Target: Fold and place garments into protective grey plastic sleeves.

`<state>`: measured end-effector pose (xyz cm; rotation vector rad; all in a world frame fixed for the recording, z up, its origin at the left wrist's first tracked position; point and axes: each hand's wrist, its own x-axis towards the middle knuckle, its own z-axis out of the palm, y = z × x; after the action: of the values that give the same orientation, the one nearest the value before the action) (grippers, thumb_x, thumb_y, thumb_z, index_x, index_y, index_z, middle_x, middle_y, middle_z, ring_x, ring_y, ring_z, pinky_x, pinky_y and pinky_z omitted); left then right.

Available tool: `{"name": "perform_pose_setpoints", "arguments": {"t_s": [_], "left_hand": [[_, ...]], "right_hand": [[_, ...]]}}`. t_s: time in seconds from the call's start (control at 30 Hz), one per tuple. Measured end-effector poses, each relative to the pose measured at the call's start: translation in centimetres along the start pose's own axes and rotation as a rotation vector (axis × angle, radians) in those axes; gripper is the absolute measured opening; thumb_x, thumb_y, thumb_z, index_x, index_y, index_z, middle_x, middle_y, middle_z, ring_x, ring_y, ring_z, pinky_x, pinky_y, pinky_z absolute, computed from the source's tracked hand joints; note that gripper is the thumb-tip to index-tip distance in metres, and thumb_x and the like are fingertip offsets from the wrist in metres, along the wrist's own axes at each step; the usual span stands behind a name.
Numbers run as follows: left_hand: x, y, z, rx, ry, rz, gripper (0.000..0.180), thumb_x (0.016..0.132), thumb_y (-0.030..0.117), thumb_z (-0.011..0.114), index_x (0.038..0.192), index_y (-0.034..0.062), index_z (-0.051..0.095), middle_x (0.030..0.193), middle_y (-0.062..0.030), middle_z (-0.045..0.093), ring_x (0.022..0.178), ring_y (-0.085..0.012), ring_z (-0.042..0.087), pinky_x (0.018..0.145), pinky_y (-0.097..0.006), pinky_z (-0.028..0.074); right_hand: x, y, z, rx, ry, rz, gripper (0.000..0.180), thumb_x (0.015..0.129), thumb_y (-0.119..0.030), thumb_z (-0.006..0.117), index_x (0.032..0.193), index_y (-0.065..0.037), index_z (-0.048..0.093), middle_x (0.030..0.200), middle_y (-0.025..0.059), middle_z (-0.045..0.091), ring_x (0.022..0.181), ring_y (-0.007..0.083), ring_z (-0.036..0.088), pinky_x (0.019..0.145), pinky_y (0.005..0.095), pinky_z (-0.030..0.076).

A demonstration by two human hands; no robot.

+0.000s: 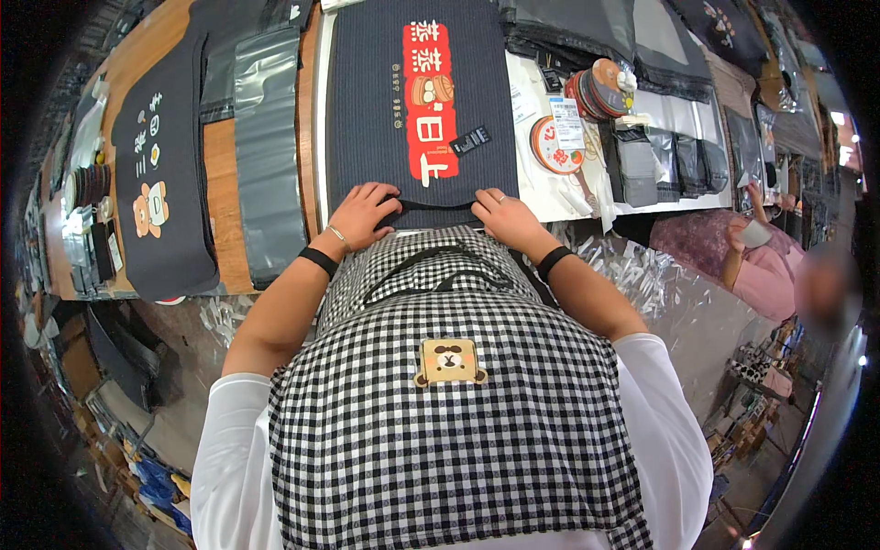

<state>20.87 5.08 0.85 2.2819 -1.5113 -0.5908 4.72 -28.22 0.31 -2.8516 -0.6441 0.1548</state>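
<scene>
In front of me lies a dark ribbed floor mat (367, 119) with a red printed panel and cartoon figures. Its near edge bows up a little in the middle, leaving a dark gap over another dark layer. My left hand (364, 216) holds the near left corner, fingers bent over the edge. At the near right corner, my right hand (507, 218) grips the same edge. A small black tag with pale print (471, 141) rests on the mat, right of the red panel.
Left on the wooden table (225, 174) are a grey plastic bag (268, 156) and a stack of dark printed mats (174, 183). Right are round orange tags (555, 145), a stack of round cards (600, 92) and black packets (674, 160). A co-worker in pink (765, 275) sits right. Scraps litter the floor (632, 284).
</scene>
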Motion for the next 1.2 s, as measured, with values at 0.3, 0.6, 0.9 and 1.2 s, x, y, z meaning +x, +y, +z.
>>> {"name": "perform_pose_setpoints", "arguments": {"t_s": [0.3, 0.6, 0.9, 1.2], "left_hand": [[-1.2, -0.9, 4.1, 0.25, 0.287, 0.168, 0.031, 0.086, 0.018, 0.073, 0.114, 0.0124, 0.062, 0.123, -0.0014, 0.066, 0.114, -0.022, 0.067, 0.094, -0.037, 0.055], [-0.5, -0.5, 3.7, 0.093, 0.277, 0.034, 0.02, 0.089, 0.013, 0.068, 0.107, 0.0116, 0.059, 0.107, -0.0051, 0.066, 0.099, -0.0264, 0.068, 0.084, -0.04, 0.054], [-1.3, 0.0, 2.5, 0.09, 0.187, 0.064, 0.024, 0.089, 0.018, 0.071, 0.109, 0.0111, 0.06, 0.121, -0.0068, 0.064, 0.114, -0.0282, 0.063, 0.094, -0.041, 0.051], [-1.1, -0.3, 5.6, 0.262, 0.211, 0.124, 0.036, 0.084, 0.019, 0.074, 0.116, 0.012, 0.059, 0.134, -0.0036, 0.063, 0.121, -0.0245, 0.061, 0.096, -0.039, 0.052]], "right_hand": [[-0.7, -0.5, 1.1, -0.12, 0.082, -0.048, 0.022, 0.088, -0.014, 0.064, 0.109, -0.008, 0.063, 0.128, 0.0121, 0.062, 0.126, 0.0334, 0.063, 0.091, 0.0393, 0.063], [-1.3, 0.9, 0.5, 0.136, 0.0, 0.074, 0.042, 0.085, -0.021, 0.079, 0.121, -0.011, 0.059, 0.129, 0.01, 0.058, 0.122, 0.0314, 0.062, 0.087, 0.0404, 0.061], [-0.7, 1.2, 0.7, 0.081, -0.001, -0.003, 0.034, 0.086, -0.015, 0.074, 0.117, -0.011, 0.06, 0.126, 0.0099, 0.059, 0.118, 0.03, 0.064, 0.082, 0.0384, 0.063], [-0.7, 0.5, 0.8, -0.067, 0.002, -0.077, 0.026, 0.086, -0.012, 0.066, 0.112, -0.009, 0.061, 0.122, 0.0124, 0.064, 0.128, 0.0324, 0.063, 0.087, 0.037, 0.064]]}}
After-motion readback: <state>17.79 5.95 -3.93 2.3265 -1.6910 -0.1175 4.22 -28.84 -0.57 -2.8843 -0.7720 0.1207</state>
